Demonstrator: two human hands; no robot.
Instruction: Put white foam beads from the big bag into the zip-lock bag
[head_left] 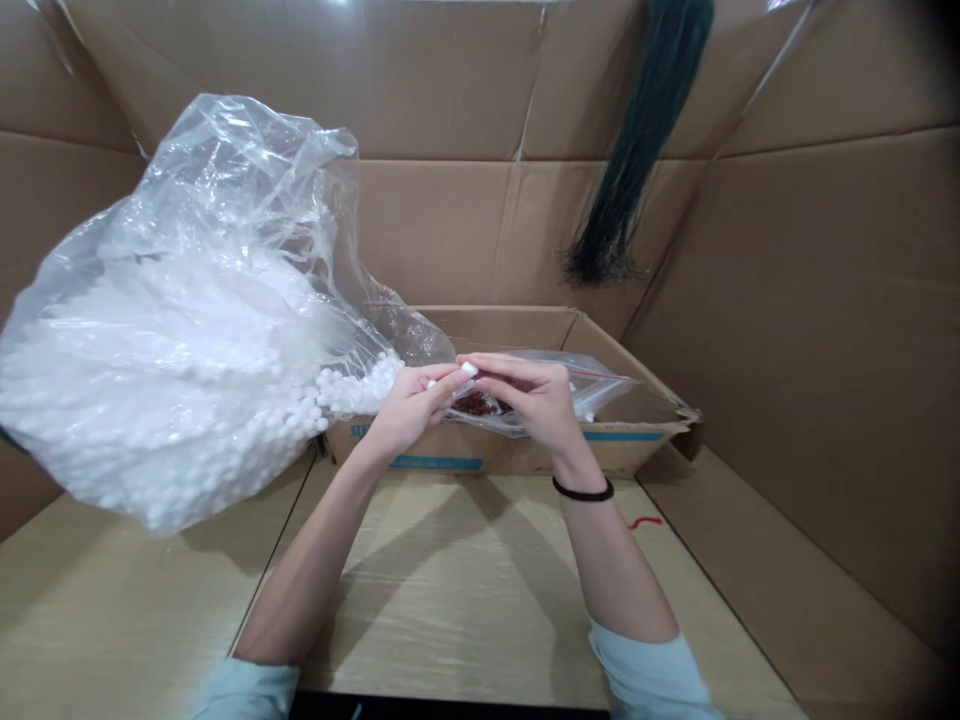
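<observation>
A small white foam ball (469, 369) is pinched at the fingertips of my left hand (409, 405), and another white ball (431, 384) shows against its fingers. My right hand (538, 395) meets it from the right, index finger and thumb closed in close to the ball; what they hold, if anything, is too small to make out. Below the hands lies a clear zip bag (600, 385) with dark red-brown bits (476, 403) inside, resting in an open cardboard box (517, 440). Left of my left hand, white balls (367, 388) spill from the mouth of a large clear plastic bag (225, 190).
A bundle of dark green thin wires (645, 130) hangs on the cardboard wall (442, 220) at the back right. A short red strand (645, 521) lies on the wooden tabletop (457, 600) beside my right forearm. Cardboard panels stand on both sides.
</observation>
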